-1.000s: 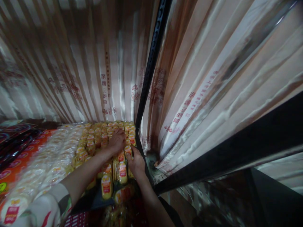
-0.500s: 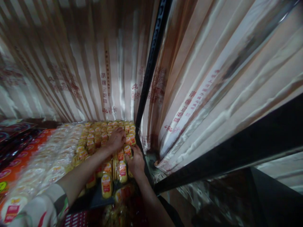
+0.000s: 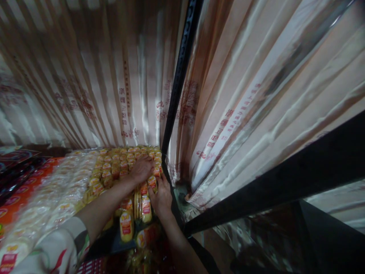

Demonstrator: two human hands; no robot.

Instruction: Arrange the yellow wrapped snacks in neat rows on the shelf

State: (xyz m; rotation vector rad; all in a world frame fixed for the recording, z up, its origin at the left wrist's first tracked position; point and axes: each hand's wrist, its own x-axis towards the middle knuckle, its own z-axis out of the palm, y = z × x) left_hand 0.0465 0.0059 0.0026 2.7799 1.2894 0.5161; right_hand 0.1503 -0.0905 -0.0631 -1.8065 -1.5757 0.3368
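Rows of yellow snack packs [image 3: 115, 169] in clear wrappers, with red and white labels, stand closely side by side at the shelf's far right corner. My left hand [image 3: 142, 170] reaches across them, its fingers bent against the packs at the right end; its fingertips are partly hidden. Just below and to the right, my right hand [image 3: 162, 197] has its thumb and fingers around a yellow snack pack [image 3: 152, 183]. Under that pack, another labelled pack [image 3: 146, 208] stands upright near the front. One more pack [image 3: 126, 226] leans at the front edge.
White wrapped packs [image 3: 65, 190] fill rows to the left, beside an orange sheet of packaging [image 3: 27, 186]. A black upright post [image 3: 178, 80] rises at the corner. Pleated printed curtains [image 3: 134, 76] hang behind, and a black bar [image 3: 273, 171] crosses at the right.
My left hand has shifted slightly right, closer to the packs at the end. My right hand keeps its hold at the same pack. The whole view has moved slightly.
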